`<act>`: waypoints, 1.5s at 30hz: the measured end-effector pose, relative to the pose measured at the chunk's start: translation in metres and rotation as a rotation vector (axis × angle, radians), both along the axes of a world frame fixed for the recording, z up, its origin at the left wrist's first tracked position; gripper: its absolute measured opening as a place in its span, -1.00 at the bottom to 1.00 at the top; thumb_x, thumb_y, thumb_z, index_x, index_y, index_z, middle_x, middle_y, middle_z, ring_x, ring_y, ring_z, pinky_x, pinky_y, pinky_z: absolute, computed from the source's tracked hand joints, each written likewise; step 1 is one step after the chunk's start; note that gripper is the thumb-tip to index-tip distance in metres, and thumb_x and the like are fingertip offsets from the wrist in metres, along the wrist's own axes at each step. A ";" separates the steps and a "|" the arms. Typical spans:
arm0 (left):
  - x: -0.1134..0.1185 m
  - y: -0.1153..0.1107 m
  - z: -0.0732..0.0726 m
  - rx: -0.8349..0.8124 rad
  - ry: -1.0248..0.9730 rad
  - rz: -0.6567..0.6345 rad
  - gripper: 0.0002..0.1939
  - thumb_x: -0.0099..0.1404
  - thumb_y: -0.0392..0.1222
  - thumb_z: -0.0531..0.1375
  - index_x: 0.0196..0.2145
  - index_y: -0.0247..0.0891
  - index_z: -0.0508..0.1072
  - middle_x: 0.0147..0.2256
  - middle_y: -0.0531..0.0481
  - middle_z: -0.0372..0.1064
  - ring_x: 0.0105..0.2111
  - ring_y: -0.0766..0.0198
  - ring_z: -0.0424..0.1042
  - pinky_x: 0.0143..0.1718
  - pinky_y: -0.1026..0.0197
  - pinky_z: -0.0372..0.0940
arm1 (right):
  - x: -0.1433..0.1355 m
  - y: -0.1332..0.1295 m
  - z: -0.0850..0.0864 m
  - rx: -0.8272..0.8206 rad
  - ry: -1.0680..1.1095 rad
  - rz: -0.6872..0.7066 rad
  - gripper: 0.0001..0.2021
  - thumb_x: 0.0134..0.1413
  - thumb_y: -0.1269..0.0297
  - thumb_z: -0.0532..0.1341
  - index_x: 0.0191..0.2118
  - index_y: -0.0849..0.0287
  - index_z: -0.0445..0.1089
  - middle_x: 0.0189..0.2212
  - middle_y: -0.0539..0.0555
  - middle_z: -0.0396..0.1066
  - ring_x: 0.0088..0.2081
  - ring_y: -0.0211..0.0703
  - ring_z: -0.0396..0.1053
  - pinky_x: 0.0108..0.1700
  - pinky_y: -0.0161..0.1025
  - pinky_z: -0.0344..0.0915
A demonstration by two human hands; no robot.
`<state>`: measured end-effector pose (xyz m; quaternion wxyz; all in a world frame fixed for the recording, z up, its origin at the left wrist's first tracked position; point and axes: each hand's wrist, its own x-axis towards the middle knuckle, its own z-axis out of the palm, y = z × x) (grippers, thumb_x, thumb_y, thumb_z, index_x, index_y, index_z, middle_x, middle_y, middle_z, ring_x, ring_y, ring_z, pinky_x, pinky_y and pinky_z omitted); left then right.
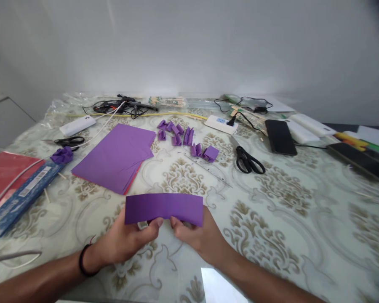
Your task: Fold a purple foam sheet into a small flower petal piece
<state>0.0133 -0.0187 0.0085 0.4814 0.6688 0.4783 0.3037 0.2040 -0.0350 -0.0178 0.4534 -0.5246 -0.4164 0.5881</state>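
Observation:
A strip of purple paper [164, 208] is held up level above the near part of the table, bowed slightly. My left hand [129, 235] grips its left half, the thumb at the lower edge and the fingers hidden behind. On the other half my right hand [197, 237] pinches in the same way, thumb pointing inward. Beyond the strip lies a stack of purple sheets [113, 155], with red showing under its edge. Several small folded purple paper pieces [177, 139] are grouped past the stack's right side, near a clear ruler [208, 170].
Black-handled scissors [248, 162] lie right of centre, and another pair [70, 141] at left by crumpled purple paper [62, 155]. A power strip [221, 123], a black phone [280, 137] and cables [123, 106] stand farther back. A red and blue packet [22, 185] covers the left edge.

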 end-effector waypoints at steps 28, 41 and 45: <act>-0.013 0.010 0.006 -0.138 -0.080 -0.005 -0.66 0.35 0.06 0.26 -0.45 -0.24 0.41 -0.50 0.02 0.39 -0.48 0.26 0.34 -0.40 0.23 0.33 | 0.018 0.010 0.006 0.108 0.187 0.309 -0.66 0.15 0.01 0.43 -0.36 0.12 0.37 -0.50 -0.10 0.22 -0.48 -0.27 0.17 -0.44 -0.31 0.18; 0.000 0.008 0.004 -0.064 -0.136 -0.012 -0.83 0.23 -0.16 0.31 -0.40 -0.23 0.39 -0.47 0.08 0.38 -0.48 0.31 0.30 -0.38 0.26 0.34 | 0.008 0.000 -0.001 0.044 0.061 0.168 -0.65 0.06 -0.06 0.43 -0.40 0.14 0.45 -0.52 0.00 0.41 -0.46 -0.14 0.37 -0.40 -0.22 0.37; -0.002 0.011 0.005 -0.095 -0.148 0.035 -0.81 0.20 -0.14 0.31 -0.45 -0.26 0.40 -0.54 0.10 0.29 -0.53 0.36 0.20 -0.49 0.31 0.22 | 0.010 0.002 0.007 0.054 0.018 0.131 -0.66 0.05 0.02 0.43 -0.46 0.13 0.39 -0.58 -0.04 0.35 -0.53 -0.21 0.29 -0.48 -0.27 0.27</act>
